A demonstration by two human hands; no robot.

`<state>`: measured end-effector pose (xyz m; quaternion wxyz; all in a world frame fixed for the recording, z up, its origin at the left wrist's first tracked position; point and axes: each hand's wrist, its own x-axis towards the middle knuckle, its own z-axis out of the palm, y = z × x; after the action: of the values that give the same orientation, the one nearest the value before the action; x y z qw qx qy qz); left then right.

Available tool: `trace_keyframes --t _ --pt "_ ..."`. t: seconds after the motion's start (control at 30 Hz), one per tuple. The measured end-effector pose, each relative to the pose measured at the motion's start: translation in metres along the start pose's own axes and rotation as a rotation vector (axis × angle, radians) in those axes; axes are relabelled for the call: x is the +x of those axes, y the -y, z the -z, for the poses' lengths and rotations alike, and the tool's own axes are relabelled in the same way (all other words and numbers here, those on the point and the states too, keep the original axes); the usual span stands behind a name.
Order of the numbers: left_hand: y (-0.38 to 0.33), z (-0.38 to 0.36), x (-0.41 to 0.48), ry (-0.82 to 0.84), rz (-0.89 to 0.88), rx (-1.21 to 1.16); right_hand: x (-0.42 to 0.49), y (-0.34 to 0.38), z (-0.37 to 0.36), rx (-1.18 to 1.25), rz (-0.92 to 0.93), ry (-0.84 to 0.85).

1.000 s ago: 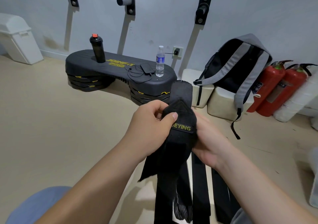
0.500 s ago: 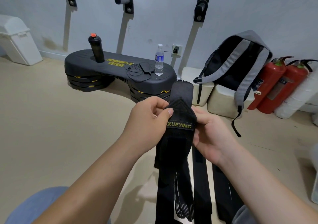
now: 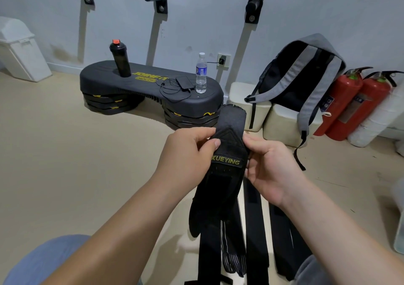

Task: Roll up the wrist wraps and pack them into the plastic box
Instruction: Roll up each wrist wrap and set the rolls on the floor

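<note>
I hold a black wrist wrap [image 3: 227, 153] with yellow lettering upright in front of me. My left hand [image 3: 185, 155] pinches its left edge with thumb and fingers. At the right edge my right hand [image 3: 269, 164] grips it with curled fingers. The wrap's fuzzy end sticks up above both hands and its lower part hangs down unrolled. Further black wraps [image 3: 255, 230] lie flat in strips on a white surface below my hands. A clear plastic container's edge [image 3: 399, 219] shows at the far right.
A black exercise platform [image 3: 148, 92] with a black shaker bottle [image 3: 120, 59] and a water bottle [image 3: 201, 72] stands ahead. To the right, a grey backpack [image 3: 306, 77] rests on white boxes, beside red fire extinguishers [image 3: 345, 103]. A white bin [image 3: 19, 48] stands far left.
My right hand came out from behind the wrap and now grips its right edge. The wrap has been straightened so more of the lettering shows, and my left thumb slid leftwards.
</note>
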<state>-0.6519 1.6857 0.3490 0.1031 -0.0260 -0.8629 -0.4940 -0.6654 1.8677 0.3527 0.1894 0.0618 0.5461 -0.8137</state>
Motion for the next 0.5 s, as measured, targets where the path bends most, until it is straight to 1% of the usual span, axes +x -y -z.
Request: trace_keyframes --t 0.07,0.13,0.27,0.33,0.4,0.5 --pt "-0.003 -0.002 -0.002 -0.009 -0.02 0.023 -0.002 -0.001 -0.003 0.026 0.014 -0.016" --pt "-0.003 -0.004 -0.002 0.005 -0.001 -0.001 -0.004 -0.002 -0.007 0.075 0.021 -0.013" --pt "-0.002 -0.005 0.0 0.054 0.104 -0.194 -0.009 -0.001 -0.013 0.129 0.039 0.019" --pt "-0.004 -0.006 -0.001 0.076 0.139 -0.242 -0.009 -0.003 -0.015 0.124 0.052 0.019" --pt "-0.002 -0.01 -0.001 0.048 0.127 -0.2 -0.009 -0.006 -0.016 0.093 0.07 0.02" --pt "-0.001 -0.014 -0.001 -0.007 0.063 -0.023 -0.008 -0.012 -0.018 -0.006 0.119 0.02"
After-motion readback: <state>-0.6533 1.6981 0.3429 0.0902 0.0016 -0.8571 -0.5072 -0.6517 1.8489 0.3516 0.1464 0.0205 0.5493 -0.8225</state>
